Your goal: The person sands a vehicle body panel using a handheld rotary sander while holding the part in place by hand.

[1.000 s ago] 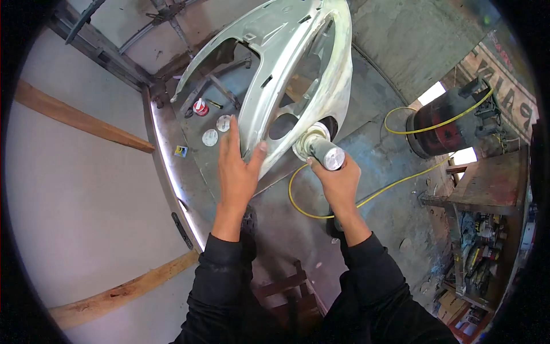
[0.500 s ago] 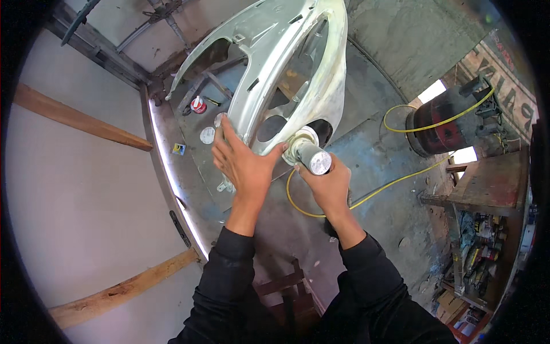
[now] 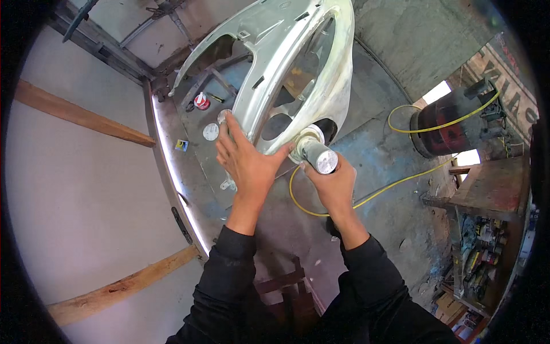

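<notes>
A large silver and cream-white car body panel (image 3: 332, 86), shaped like a bumper with oval openings, stands tilted in front of me. My left hand (image 3: 246, 160) grips its lower left edge, thumb reaching toward the tool's round head, fingers over the side. My right hand (image 3: 336, 187) is closed round a power tool with a silver cylindrical body (image 3: 324, 160); its round, pale head sits against the panel's lower right part, by a dark opening, and is partly hidden by the body.
A dark red-black tank (image 3: 435, 123) with a yellow hose (image 3: 387, 184) lies at right beside a wooden bench (image 3: 484, 186). At left are a white wall (image 3: 86, 200) with wooden battens, a red can (image 3: 201, 101), round discs (image 3: 211, 131) and a small yellow packet (image 3: 182, 145) on the floor.
My left hand has swung right and turned along the panel's edge, its thumb now nearer the tool. My right hand and the tool shifted slightly left, then a little back right with the view.
</notes>
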`<state>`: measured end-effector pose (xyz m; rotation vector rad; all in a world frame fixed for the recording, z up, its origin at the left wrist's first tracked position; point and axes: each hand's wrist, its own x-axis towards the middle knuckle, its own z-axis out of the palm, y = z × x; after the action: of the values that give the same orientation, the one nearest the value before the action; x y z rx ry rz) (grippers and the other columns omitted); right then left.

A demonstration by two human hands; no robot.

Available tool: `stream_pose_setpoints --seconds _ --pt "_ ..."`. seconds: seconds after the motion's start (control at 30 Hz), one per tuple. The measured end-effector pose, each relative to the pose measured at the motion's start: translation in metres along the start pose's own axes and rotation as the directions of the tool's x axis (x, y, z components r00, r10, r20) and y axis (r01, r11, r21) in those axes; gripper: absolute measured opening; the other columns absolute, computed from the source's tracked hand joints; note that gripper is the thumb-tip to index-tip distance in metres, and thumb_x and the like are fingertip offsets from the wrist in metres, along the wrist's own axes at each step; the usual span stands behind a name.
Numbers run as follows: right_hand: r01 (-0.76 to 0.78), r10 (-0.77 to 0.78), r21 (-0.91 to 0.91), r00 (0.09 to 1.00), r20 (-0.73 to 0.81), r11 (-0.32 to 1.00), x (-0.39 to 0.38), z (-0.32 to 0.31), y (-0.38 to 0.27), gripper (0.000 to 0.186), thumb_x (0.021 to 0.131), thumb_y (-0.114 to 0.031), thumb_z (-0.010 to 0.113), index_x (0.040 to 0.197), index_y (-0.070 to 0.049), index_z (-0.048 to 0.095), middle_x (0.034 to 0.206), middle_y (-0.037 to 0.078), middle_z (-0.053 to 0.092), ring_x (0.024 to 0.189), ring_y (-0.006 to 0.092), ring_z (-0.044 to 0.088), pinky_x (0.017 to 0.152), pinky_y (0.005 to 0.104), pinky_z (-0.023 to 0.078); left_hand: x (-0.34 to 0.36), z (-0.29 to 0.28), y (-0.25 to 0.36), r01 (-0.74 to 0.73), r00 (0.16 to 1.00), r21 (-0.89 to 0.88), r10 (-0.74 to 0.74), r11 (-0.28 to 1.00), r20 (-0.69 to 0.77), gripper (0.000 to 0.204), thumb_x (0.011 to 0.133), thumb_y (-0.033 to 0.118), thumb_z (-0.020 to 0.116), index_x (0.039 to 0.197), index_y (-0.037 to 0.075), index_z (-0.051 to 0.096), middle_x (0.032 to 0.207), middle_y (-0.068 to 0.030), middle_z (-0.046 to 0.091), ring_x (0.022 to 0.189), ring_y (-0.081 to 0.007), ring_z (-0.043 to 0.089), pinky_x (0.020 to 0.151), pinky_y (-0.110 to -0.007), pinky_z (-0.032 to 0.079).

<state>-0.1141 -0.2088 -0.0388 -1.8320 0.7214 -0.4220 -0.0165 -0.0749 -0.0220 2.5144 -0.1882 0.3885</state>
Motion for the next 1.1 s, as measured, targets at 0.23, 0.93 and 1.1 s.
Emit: stream_pose_setpoints --seconds 0.23,0.93,1.1 --pt "-0.027 0.027 -0.049 1.0 0.002 0.998 0.0 0.002 -0.006 0.046 0.073 -0.027 0.09 0.1 0.004 0.072 0.091 0.019 0.077 0.085 0.0256 0.076 0.076 0.037 0.056 0.005 0.003 -0.017 -0.048 0.999 -0.09 0.048 0.995 -0.005 0.101 0.086 0.042 0.081 0.16 -0.001 0.03 0.15 -0.0278 0.043 0.139 -0.0446 0.04 0.117 -0.057 0.028" --pt "0.007 -0.005 0.098 1.0 -0.03 0.995 0.008 0.007 0.005 0.042 0.075 -0.024 0.09 0.1 0.004 0.073 0.091 0.017 0.077 0.085 0.0212 0.075 0.077 0.036 0.056 -0.03 0.007 0.002 -0.45 0.87 -0.139 0.468 0.882 0.153 0.065 0.087 0.008 0.069 0.149 -0.001 0.051 0.155 -0.0253 0.041 0.136 -0.0434 0.044 0.116 -0.053 0.034" --pt "0.018 -0.015 0.073 0.999 -0.038 0.997 0.007 0.01 0.006 0.039 0.076 -0.022 0.089 0.1 0.005 0.073 0.092 0.017 0.077 0.084 0.02 0.075 0.077 0.0348 0.056 -0.03 0.005 -0.002 -0.444 0.869 -0.183 0.471 0.877 0.149 0.075 0.083 0.006 0.066 0.154 -0.002 0.043 0.154 -0.028 0.041 0.135 -0.047 0.044 0.115 -0.053 0.036"
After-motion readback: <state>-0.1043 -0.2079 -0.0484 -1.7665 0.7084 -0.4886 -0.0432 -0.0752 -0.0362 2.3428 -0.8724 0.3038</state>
